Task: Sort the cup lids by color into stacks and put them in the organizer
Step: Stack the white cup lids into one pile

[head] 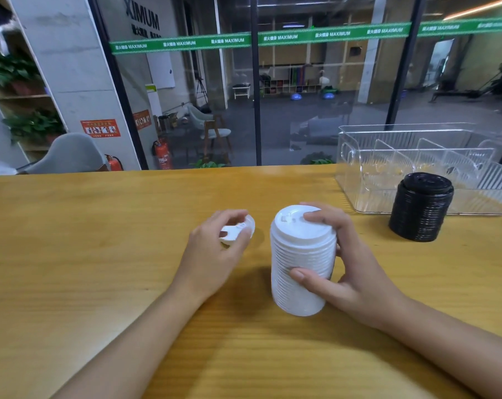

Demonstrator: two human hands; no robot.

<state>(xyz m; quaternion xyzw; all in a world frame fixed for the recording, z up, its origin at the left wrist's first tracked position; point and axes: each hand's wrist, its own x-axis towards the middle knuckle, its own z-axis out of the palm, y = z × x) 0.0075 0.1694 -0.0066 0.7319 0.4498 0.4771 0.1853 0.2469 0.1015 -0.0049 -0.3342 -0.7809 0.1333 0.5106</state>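
Where the table (85, 240) meets the glass wall at far right, a clear ribbed organizer (359, 156) stands with a handle cut in its left end and upright dividers (385, 156) splitting it into compartments. Through the walls of these only the dividers and the wood beneath show, apart from a dark patch at the right end that is too unclear to identify. Left of centre, the left hand (215, 243) is curled over a single white lid (238, 230), with the fingers bent across its top and the thumb at its near edge. The lid is pinched at a tilt, low over the wood. Just right of that lid, near it but not touching, is the white stack (300, 263), a tall column of nested lids leaning a little. Whether its base rests on the table cannot be told. The right hand (350, 272) grips this stack from the right, fingertips hooked over the top lid's rim and the thumb pressed across the ribbed side lower down. Farther right, well apart from that hand, the black stack (421, 208) stands on the table, shorter than the white one and free of both hands. It sits just in front of the organizer's near wall, outside it.
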